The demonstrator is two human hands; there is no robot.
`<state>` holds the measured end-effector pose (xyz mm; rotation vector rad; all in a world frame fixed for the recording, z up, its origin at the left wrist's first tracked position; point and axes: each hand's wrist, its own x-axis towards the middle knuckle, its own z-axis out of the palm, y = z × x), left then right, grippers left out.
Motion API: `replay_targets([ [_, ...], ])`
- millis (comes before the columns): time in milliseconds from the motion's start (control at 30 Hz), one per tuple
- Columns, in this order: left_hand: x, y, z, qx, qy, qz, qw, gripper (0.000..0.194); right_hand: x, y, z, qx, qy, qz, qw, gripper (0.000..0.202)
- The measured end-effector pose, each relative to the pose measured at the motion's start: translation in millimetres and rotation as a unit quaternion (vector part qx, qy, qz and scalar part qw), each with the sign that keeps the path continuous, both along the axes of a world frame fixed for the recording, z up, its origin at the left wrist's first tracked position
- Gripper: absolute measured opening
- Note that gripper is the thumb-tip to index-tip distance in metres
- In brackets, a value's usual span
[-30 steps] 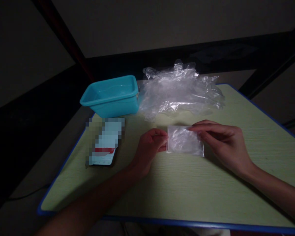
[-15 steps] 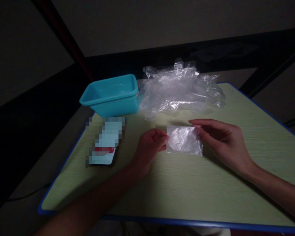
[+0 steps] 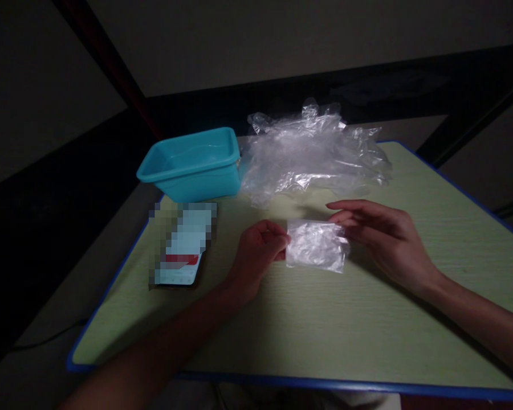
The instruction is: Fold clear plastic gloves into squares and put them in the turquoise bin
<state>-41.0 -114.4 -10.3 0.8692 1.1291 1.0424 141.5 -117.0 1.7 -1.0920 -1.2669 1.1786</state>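
Note:
A small clear plastic packet [image 3: 315,246], flat and crinkled, is held up over the pale green table between my two hands. My left hand [image 3: 259,253] pinches its left edge between thumb and fingers. At the packet's right edge is my right hand [image 3: 385,239], its thumb and lower fingers closed on the upper right corner while the index finger stretches out above. The right fingertips are partly blurred against the shiny plastic.
Behind the packet lies a loose heap of crumpled clear plastic [image 3: 316,156]. A turquoise basket [image 3: 200,182] stands at the back left, with a lit phone [image 3: 188,245] in front of it. The table [image 3: 325,341] has a blue edge.
The packet has shifted slightly left and looks flatter. My right hand has moved a little left and up, and its index finger is more stretched out.

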Motion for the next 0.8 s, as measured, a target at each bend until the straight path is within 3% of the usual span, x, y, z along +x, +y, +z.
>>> replay_targets([
  [100,0.1,0.8,-0.9,0.011,0.017,-0.012,1.0,0.012,0.9,2.7,0.6,-0.088,0.056,0.048,0.993,0.02],
  [200,0.5,0.2,-1.8,0.023,0.03,-0.03,0.999,0.012,0.1,3.9,-1.0,-0.142,0.029,0.072,0.987,0.017],
  [433,1.9,-2.9,-0.9,0.029,0.042,-0.067,0.996,0.017,-1.8,1.5,-5.8,-0.142,-0.051,0.155,0.976,0.025],
  [800,2.6,-4.5,2.8,-0.023,0.014,-0.099,0.995,0.022,-2.8,-0.5,-2.0,-0.141,-0.08,0.198,0.967,0.018],
])
